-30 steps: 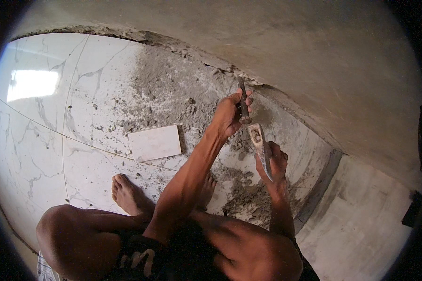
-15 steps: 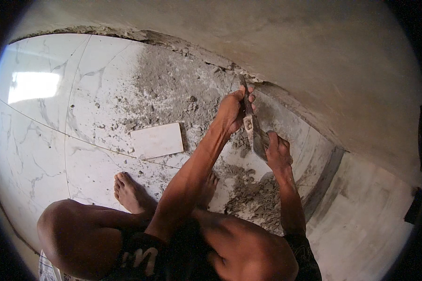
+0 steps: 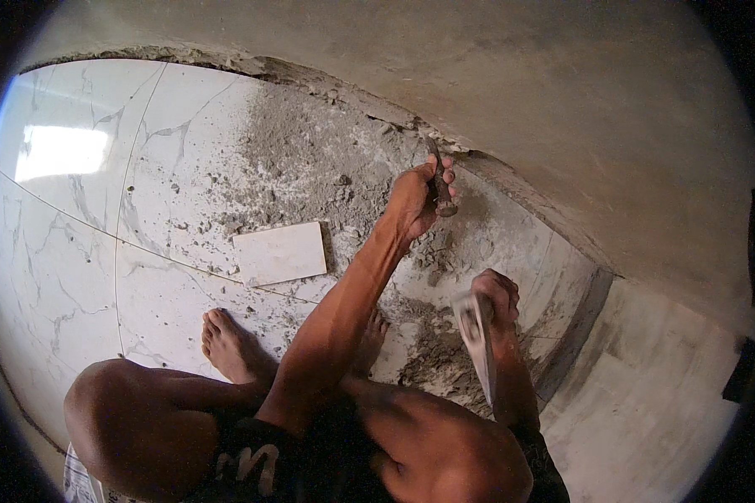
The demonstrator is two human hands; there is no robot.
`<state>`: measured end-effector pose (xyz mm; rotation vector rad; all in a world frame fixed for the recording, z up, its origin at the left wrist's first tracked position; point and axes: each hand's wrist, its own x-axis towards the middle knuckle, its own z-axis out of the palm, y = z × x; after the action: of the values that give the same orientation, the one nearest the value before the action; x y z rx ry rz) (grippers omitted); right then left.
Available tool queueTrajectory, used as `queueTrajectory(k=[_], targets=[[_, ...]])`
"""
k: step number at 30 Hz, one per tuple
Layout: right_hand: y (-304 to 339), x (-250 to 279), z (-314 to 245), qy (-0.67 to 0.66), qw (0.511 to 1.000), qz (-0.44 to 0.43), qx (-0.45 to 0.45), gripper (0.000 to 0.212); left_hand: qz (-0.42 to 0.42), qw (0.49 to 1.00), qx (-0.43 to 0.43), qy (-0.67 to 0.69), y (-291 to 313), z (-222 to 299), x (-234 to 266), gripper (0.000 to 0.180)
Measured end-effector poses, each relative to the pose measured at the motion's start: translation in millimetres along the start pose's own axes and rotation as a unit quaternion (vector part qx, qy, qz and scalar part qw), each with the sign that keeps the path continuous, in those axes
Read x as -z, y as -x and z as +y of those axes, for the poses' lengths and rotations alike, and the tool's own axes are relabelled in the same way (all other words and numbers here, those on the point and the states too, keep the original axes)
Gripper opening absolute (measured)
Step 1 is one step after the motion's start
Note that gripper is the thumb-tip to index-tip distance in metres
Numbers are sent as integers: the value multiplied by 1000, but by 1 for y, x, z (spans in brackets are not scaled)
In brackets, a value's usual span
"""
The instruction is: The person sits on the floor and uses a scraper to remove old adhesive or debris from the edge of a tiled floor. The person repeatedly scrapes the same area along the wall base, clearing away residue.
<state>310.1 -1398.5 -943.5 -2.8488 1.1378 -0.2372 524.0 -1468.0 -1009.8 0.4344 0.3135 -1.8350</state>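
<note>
My left hand (image 3: 412, 199) is closed around a dark metal chisel (image 3: 443, 199), its far tip at the broken lower edge of the wall (image 3: 554, 101). The chisel's flat struck end faces back toward me. Lower and to the right, my right hand (image 3: 497, 293) grips a hammer (image 3: 476, 339), whose long, tapering head is slightly blurred and apart from the chisel. Most of the hammer's handle is hidden by my fingers. Grey mortar rubble (image 3: 310, 142) lies along the wall base beside my left hand.
A loose white rectangular tile piece (image 3: 281, 253) lies on the marbled floor tiles (image 3: 67, 251), left of my left forearm. More rubble (image 3: 445, 360) is heaped between my knees and right arm. My bare foot (image 3: 231, 344) rests near the tile piece. A grey strip (image 3: 575, 335) borders the right side.
My right hand has drawn the hammer back from the chisel's end, down toward me. My left hand and the chisel have stayed at the wall's base.
</note>
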Motion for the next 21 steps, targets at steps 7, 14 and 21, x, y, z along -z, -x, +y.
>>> queueTrajectory(k=[7,14,21], targets=[[-5,-30,8,-82,993,-25,-80,21,-4,1000,-5,-15,8,10,4,24],[-33,-6,-8,-116,973,-114,-162,25,13,1000,-10,-9,5,9,1,22],[87,-61,62,-305,935,6,-184,25,-9,1000,20,-19,-3,-7,-17,23]])
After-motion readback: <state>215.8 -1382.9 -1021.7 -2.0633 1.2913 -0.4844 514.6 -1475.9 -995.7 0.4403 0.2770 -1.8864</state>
